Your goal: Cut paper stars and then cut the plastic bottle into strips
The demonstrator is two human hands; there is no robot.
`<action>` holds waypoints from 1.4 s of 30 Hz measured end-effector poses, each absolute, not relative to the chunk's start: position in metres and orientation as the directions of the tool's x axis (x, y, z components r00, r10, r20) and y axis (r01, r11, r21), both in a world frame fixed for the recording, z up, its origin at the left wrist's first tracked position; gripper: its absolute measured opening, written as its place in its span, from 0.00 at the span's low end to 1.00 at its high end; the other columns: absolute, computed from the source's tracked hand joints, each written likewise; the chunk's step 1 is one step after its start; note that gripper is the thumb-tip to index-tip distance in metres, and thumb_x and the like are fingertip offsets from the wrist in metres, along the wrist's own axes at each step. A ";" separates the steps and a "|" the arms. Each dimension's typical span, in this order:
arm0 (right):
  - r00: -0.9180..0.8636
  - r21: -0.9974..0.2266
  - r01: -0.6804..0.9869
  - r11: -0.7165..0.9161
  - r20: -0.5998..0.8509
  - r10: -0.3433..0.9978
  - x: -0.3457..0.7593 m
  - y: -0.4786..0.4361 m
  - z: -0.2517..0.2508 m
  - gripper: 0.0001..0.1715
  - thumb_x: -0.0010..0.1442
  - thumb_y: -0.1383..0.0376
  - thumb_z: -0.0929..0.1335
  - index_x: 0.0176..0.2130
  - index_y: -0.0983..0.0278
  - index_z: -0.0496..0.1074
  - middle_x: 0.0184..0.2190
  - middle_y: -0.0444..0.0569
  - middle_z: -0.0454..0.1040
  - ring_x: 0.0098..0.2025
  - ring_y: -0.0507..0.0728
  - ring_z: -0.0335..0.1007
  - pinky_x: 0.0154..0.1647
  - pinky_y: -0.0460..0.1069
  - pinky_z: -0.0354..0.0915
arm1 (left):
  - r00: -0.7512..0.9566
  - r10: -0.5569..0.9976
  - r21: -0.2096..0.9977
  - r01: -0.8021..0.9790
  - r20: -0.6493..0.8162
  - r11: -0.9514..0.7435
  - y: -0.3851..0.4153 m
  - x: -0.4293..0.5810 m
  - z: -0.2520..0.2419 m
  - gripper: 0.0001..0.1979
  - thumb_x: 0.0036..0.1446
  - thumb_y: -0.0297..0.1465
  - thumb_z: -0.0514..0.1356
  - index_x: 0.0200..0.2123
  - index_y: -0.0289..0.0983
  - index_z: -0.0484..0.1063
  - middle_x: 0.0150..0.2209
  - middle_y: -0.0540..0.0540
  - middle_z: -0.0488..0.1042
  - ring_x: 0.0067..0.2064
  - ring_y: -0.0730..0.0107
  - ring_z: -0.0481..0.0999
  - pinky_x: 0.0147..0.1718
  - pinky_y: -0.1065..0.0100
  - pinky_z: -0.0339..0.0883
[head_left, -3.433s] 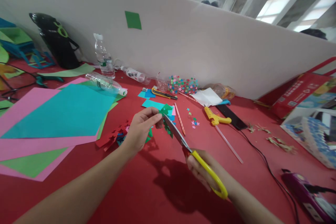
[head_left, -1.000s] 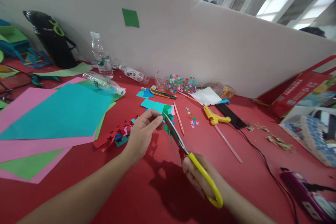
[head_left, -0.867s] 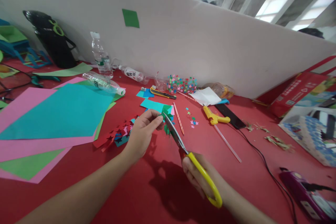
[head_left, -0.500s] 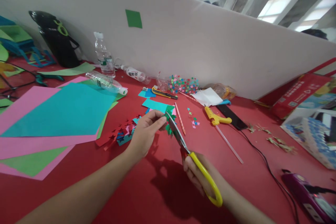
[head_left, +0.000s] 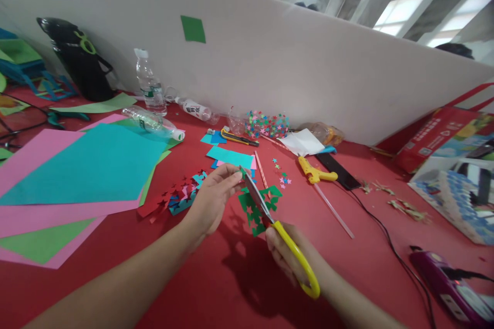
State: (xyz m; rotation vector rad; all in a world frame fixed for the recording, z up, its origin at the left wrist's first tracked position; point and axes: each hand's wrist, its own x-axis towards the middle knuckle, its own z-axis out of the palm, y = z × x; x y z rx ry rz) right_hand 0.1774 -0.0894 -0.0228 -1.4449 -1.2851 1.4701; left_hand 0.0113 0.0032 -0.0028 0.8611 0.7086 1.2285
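Note:
Near the middle of the red table [head_left: 216, 288], my left hand [head_left: 216, 195] pinches a small scrap of green paper [head_left: 243, 170]. My right hand [head_left: 287, 249] grips yellow-handled scissors [head_left: 295, 252], whose blades point up and left, with the tips at the scrap. Below the blades is a green paper sheet with star-shaped holes [head_left: 252, 211], apart from my left fingers; the scissors cover part of it. Left of my left hand lie red and blue star-punched paper strips [head_left: 177, 198]. Small loose paper stars [head_left: 284, 181] are scattered to the right.
Large coloured sheets [head_left: 88, 164] cover the left, with a plastic bottle [head_left: 150, 121] on them. A utility knife [head_left: 239, 137] and a star-covered bottle [head_left: 266, 124] lie by the white partition [head_left: 309, 61]. At right are a yellow glue gun [head_left: 316, 170], a cable and a purple power strip [head_left: 447, 288].
The green star-punched sheet has come away from my left fingers and now shows below the scissor blades. A small green scrap stays in the pinch. The view has shifted slightly.

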 end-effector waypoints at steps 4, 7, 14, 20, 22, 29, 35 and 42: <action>-0.072 -0.967 0.080 -0.242 -0.248 0.966 0.184 -0.083 -0.027 0.32 0.51 0.35 0.66 0.26 0.60 0.61 0.08 0.31 0.55 0.06 0.46 0.46 0.05 0.41 0.44 | 0.199 0.978 0.884 -0.444 -0.065 0.149 0.007 0.010 -0.005 0.08 0.47 0.34 0.66 0.26 0.37 0.71 0.29 0.50 0.74 0.35 0.70 0.74 0.40 0.67 0.68; 0.006 -0.983 0.019 -0.184 -0.183 0.983 0.192 -0.076 -0.028 0.32 0.53 0.35 0.65 0.25 0.60 0.60 0.07 0.31 0.54 0.07 0.45 0.46 0.06 0.40 0.46 | 0.221 0.974 0.987 -0.138 -0.050 0.083 0.013 0.005 -0.008 0.08 0.49 0.36 0.63 0.25 0.37 0.70 0.24 0.52 0.71 0.29 0.71 0.71 0.33 0.68 0.67; 0.107 -0.991 -0.090 -0.097 -0.106 0.989 0.202 -0.057 -0.027 0.34 0.53 0.34 0.64 0.25 0.60 0.60 0.07 0.31 0.53 0.06 0.45 0.46 0.06 0.40 0.48 | 0.282 0.950 0.778 0.564 0.134 -0.277 0.032 -0.004 -0.026 0.11 0.53 0.38 0.55 0.27 0.39 0.72 0.31 0.47 0.77 0.36 0.61 0.75 0.37 0.63 0.67; 0.120 -0.988 -0.123 -0.094 -0.109 0.987 0.204 -0.050 -0.027 0.33 0.52 0.35 0.66 0.24 0.60 0.60 0.07 0.31 0.54 0.06 0.45 0.47 0.06 0.39 0.47 | 0.326 0.938 0.653 0.686 0.121 -0.323 0.046 -0.006 -0.031 0.17 0.58 0.37 0.50 0.39 0.39 0.76 0.45 0.41 0.77 0.48 0.55 0.75 0.50 0.56 0.65; 0.127 -0.987 -0.132 -0.097 -0.114 0.985 0.205 -0.049 -0.028 0.32 0.52 0.36 0.66 0.24 0.60 0.60 0.07 0.31 0.54 0.06 0.45 0.47 0.06 0.39 0.47 | 0.327 0.939 0.611 0.723 0.108 -0.322 0.044 -0.006 -0.029 0.18 0.58 0.38 0.50 0.43 0.38 0.74 0.45 0.40 0.76 0.48 0.53 0.74 0.49 0.54 0.65; 0.148 -0.984 -0.159 -0.078 -0.102 0.984 0.203 -0.049 -0.027 0.30 0.53 0.39 0.68 0.24 0.60 0.61 0.08 0.32 0.54 0.07 0.46 0.48 0.05 0.40 0.49 | 0.465 0.880 0.446 0.769 0.099 -0.457 0.016 -0.003 -0.029 0.13 0.48 0.39 0.62 0.35 0.38 0.69 0.38 0.43 0.70 0.43 0.53 0.71 0.44 0.56 0.64; 0.189 -0.986 -0.164 -0.012 -0.044 0.981 0.209 -0.040 -0.051 0.29 0.54 0.41 0.69 0.23 0.60 0.60 0.09 0.32 0.54 0.08 0.45 0.47 0.05 0.40 0.51 | 0.363 0.929 0.783 0.556 0.071 -0.278 0.014 0.004 -0.035 0.10 0.42 0.29 0.62 0.29 0.41 0.65 0.32 0.49 0.68 0.38 0.60 0.69 0.40 0.60 0.63; 0.280 -0.975 -0.211 0.069 0.007 0.960 0.220 -0.030 -0.074 0.27 0.58 0.45 0.70 0.25 0.61 0.61 0.08 0.30 0.52 0.07 0.46 0.48 0.05 0.40 0.47 | 0.323 0.947 0.919 0.373 -0.002 -0.125 0.005 -0.001 -0.010 0.08 0.43 0.34 0.61 0.27 0.39 0.67 0.25 0.52 0.69 0.29 0.68 0.71 0.31 0.66 0.66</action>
